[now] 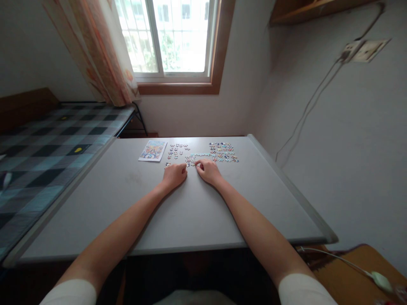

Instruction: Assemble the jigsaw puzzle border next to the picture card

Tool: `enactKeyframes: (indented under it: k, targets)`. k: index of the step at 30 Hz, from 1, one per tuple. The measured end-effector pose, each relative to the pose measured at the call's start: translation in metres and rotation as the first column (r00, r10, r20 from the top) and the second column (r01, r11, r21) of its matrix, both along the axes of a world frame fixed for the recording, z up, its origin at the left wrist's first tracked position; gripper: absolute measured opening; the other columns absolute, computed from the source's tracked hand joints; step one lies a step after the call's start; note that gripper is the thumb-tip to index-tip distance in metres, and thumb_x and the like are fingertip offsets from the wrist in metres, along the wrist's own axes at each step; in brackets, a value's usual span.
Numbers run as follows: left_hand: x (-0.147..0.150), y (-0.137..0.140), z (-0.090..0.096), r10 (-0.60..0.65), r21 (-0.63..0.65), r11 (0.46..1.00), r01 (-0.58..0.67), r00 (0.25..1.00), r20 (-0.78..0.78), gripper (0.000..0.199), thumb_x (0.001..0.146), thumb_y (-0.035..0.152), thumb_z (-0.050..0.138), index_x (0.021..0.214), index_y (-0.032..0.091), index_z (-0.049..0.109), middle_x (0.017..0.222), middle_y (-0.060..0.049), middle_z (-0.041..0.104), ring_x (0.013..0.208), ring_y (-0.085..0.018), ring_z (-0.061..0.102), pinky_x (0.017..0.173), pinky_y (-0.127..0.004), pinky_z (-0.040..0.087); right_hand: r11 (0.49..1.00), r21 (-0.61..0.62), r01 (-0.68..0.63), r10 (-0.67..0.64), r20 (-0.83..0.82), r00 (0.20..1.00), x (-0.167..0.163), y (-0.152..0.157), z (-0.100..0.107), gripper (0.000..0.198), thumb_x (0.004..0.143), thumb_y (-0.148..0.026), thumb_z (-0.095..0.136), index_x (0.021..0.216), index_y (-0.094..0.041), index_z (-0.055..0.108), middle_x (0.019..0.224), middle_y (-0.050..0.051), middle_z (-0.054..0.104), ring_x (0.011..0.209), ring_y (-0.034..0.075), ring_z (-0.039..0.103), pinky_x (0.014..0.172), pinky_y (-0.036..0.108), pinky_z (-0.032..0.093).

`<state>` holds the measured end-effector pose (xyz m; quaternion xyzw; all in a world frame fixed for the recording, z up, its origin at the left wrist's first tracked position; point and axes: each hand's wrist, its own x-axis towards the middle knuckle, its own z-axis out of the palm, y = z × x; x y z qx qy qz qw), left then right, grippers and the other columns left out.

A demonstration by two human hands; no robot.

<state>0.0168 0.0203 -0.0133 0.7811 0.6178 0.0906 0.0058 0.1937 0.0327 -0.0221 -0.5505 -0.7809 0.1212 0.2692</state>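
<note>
My left hand lay loosely curled, my right hand narrowed (whether either gripped anything, I couldn't tell); near the far edge of the grey-white table, one pale-blue jigsaw strip looked joined, most small multicoloured cardboard pieces loose.

Left forearm: crosses the near edge of the worktop, angled inward to the right.
Left wrist: nearly in line with the forearm, well in from the near edge.
Left hand: back up, fingers curled in, thumb side facing the right hand; fingertip grip hidden.
Right forearm: crosses the near edge, slanting left, roughly mirroring the left one.
Right wrist: slightly bent, hand turned left.
Right hand: back up, index finger reaching left, thumb tucked below; pinch too small to read.
Gap: hands near each other, apart.
</note>
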Motion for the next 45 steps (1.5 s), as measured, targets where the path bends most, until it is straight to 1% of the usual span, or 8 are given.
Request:
enactKeyframes:
  k: [9, 17, 21, 24, 26, 33, 45]
  targets:
    - [0.001, -0.001, 0.002, -0.004, 0.019, 1.000, 0.005, 1.000, -0.013, 0.017, 0.079, 0.026, 0.043, 0.074, 0.022, 0.059, 0.073, -0.004, 0.067, 0.069, -0.019, 0.059, 0.056, -0.028, 0.029, 1.000, -0.005, 0.003, -0.003, -0.003, 1.000, 0.000, 0.000, 0.000, 0.021, 0.084, -0.022, 0.050, 0.096, -0.021, 0.067, 0.082, 0.003, 0.063, 0.086, 0.018, 0.055, 0.082, 0.030, 0.036]
    - [0.002, -0.004, 0.006, 0.000, -0.015, 1.000, -0.001, 0.999, -0.032, 0.019, 0.082, 0.025, 0.044, 0.080, 0.022, 0.062, 0.078, -0.005, 0.068, 0.074, -0.020, 0.061, 0.061, -0.028, 0.034, 1.000, -0.012, 0.001, -0.001, 0.001, 1.000, 0.000, -0.002, 0.002, 0.021, 0.084, -0.021, 0.050, 0.096, -0.021, 0.067, 0.082, 0.004, 0.063, 0.086, 0.018, 0.054, 0.082, 0.030, 0.037]
    - [0.005, -0.009, 0.006, -0.083, -0.005, 0.997, 0.083, 0.995, -0.058, 0.022, 0.084, 0.023, 0.041, 0.088, 0.023, 0.063, 0.082, -0.007, 0.068, 0.076, -0.021, 0.062, 0.065, -0.028, 0.036, 1.000, -0.016, 0.002, -0.002, -0.004, 1.000, 0.000, -0.001, 0.002, 0.021, 0.084, -0.022, 0.050, 0.096, -0.021, 0.066, 0.084, 0.004, 0.064, 0.086, 0.018, 0.055, 0.082, 0.030, 0.037]
    - [0.008, -0.012, 0.005, -0.158, -0.014, 0.987, 0.157, 0.987, -0.034, 0.022, 0.084, 0.023, 0.041, 0.086, 0.022, 0.063, 0.081, -0.008, 0.068, 0.076, -0.021, 0.061, 0.065, -0.029, 0.035, 1.000, -0.017, 0.004, -0.004, -0.006, 1.000, 0.000, -0.001, 0.002, 0.020, 0.084, -0.022, 0.050, 0.095, -0.020, 0.066, 0.083, 0.004, 0.064, 0.085, 0.018, 0.055, 0.082, 0.030, 0.037]
    - [0.008, -0.012, 0.004, -0.175, -0.030, 0.984, 0.174, 0.985, -0.015, 0.020, 0.083, 0.023, 0.042, 0.084, 0.022, 0.062, 0.079, -0.007, 0.067, 0.074, -0.021, 0.061, 0.063, -0.028, 0.034, 1.000, -0.017, 0.004, -0.005, -0.008, 1.000, 0.000, -0.001, 0.002, 0.020, 0.084, -0.021, 0.050, 0.095, -0.020, 0.066, 0.083, 0.004, 0.064, 0.085, 0.018, 0.055, 0.081, 0.030, 0.037]
    - [0.006, -0.009, 0.003, -0.169, -0.026, 0.985, 0.169, 0.986, 0.009, 0.017, 0.081, 0.024, 0.043, 0.076, 0.022, 0.059, 0.073, -0.005, 0.064, 0.070, -0.020, 0.058, 0.060, -0.028, 0.030, 1.000, -0.019, 0.002, -0.002, -0.008, 1.000, -0.001, -0.002, 0.003, 0.020, 0.084, -0.021, 0.050, 0.095, -0.020, 0.066, 0.083, 0.004, 0.064, 0.085, 0.018, 0.055, 0.081, 0.031, 0.037]
    - [0.006, -0.009, 0.003, -0.142, -0.041, 0.989, 0.143, 0.990, 0.023, 0.017, 0.081, 0.025, 0.043, 0.076, 0.023, 0.059, 0.073, -0.004, 0.064, 0.071, -0.019, 0.058, 0.061, -0.028, 0.031, 1.000, -0.012, -0.004, 0.004, -0.009, 1.000, -0.001, -0.001, 0.002, 0.020, 0.084, -0.021, 0.050, 0.096, -0.021, 0.066, 0.082, 0.003, 0.063, 0.084, 0.018, 0.055, 0.082, 0.030, 0.037]
